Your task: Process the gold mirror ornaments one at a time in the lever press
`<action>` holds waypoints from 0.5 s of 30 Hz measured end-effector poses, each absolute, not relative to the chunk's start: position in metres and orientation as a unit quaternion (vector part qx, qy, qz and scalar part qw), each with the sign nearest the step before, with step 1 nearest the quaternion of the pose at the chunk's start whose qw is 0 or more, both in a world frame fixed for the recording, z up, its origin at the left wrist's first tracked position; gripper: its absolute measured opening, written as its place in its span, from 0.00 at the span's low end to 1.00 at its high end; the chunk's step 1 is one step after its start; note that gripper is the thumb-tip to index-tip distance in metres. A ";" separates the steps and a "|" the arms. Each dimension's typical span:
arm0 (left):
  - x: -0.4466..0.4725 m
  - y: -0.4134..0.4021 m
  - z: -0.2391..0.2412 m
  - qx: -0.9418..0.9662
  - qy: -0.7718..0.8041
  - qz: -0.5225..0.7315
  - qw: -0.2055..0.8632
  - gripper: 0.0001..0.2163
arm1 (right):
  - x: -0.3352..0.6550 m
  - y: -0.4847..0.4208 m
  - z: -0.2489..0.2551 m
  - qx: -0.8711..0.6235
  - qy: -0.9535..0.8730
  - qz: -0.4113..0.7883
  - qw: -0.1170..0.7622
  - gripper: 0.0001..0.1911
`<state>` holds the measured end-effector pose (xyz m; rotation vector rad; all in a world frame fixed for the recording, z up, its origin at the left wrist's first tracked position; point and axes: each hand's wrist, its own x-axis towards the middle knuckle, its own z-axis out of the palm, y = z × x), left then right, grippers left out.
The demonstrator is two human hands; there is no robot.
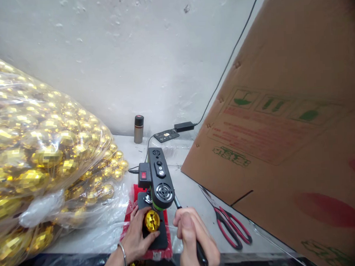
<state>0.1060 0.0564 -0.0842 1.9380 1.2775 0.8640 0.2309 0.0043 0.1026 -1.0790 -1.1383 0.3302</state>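
Observation:
My left hand (137, 232), with a metal bangle at the wrist, is curled around a shiny gold faceted ball (152, 221). That ball rests on the black base (158, 243) of a small bench machine (160, 177), just in front of its head. My right hand (194, 238) is wrapped round the machine's black-gripped lever (201, 254), which slants down toward me. The head carries round vents, buttons and a red switch (143, 175) on its left side. Beneath the base lies a red plastic sheet (168, 243).
At left bulges a clear plastic bag (43, 154) full of gold balls. A tilted cardboard box (283, 136) fills the right side. Red-and-black scissors (231, 224) lie beside it. Near the wall are a dark-capped bottle (138, 129), a black card (166, 135) and a power adapter (184, 126).

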 end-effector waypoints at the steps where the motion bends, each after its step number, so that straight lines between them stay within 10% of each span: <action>1: 0.108 0.057 -0.083 0.743 0.483 0.334 0.321 0.27 | 0.231 0.004 0.103 -0.485 -0.508 0.148 0.696 0.18; 15: 0.110 0.064 -0.076 0.736 0.480 0.323 0.351 0.28 | 0.226 -0.002 0.084 -0.490 -0.495 0.131 0.706 0.19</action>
